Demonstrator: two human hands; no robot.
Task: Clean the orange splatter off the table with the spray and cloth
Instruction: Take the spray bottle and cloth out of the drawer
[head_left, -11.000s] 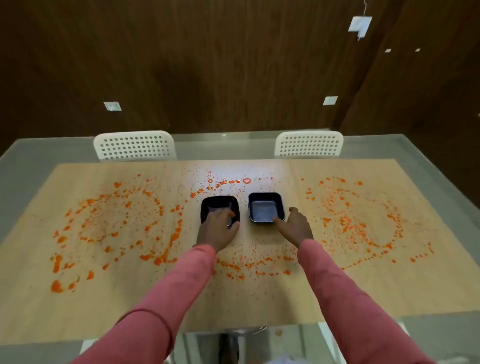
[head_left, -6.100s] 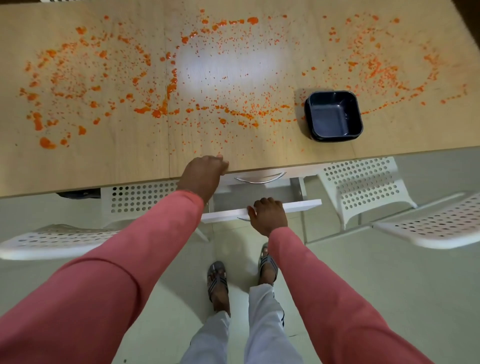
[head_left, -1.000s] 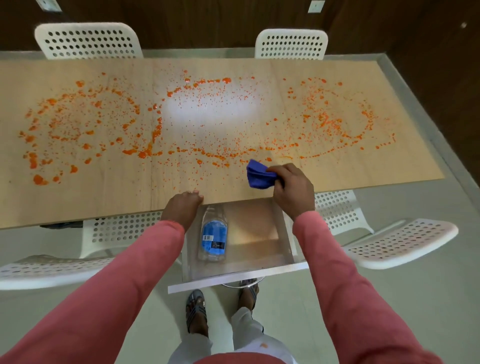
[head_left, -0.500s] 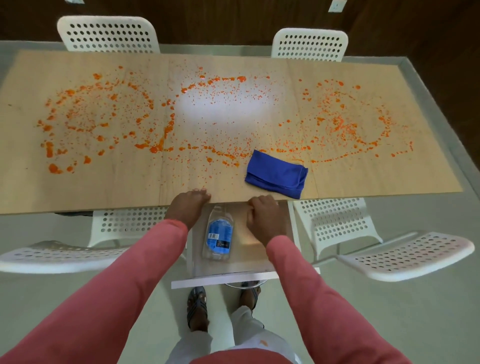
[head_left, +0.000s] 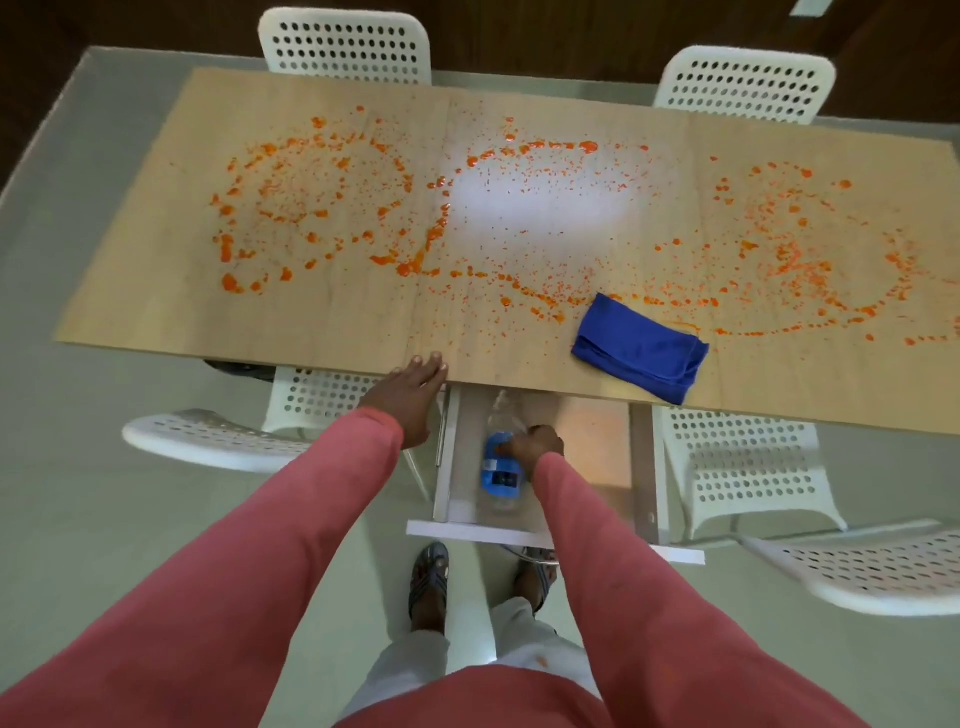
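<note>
- Spray bottle (head_left: 500, 480) is lying on its side in the open drawer (head_left: 592, 457), at 6 o'clock from the table's middle, cap end tucked under the table edge.
- Your right hand (head_left: 535, 446) is curling its fingers around the bottle's blue label.
- Your left hand (head_left: 408, 397) is resting flat, fingers straight, on the table (head_left: 363, 322) edge at 10 o'clock from the bottle.
- Folded blue cloth (head_left: 641, 347) is lying on the table at 1 o'clock from the bottle, near the front edge.
- Orange splatter (head_left: 415, 265) is spreading in rings across the tabletop, touching the cloth's far edge.
- White perforated chairs (head_left: 737, 462) are standing around the table.
</note>
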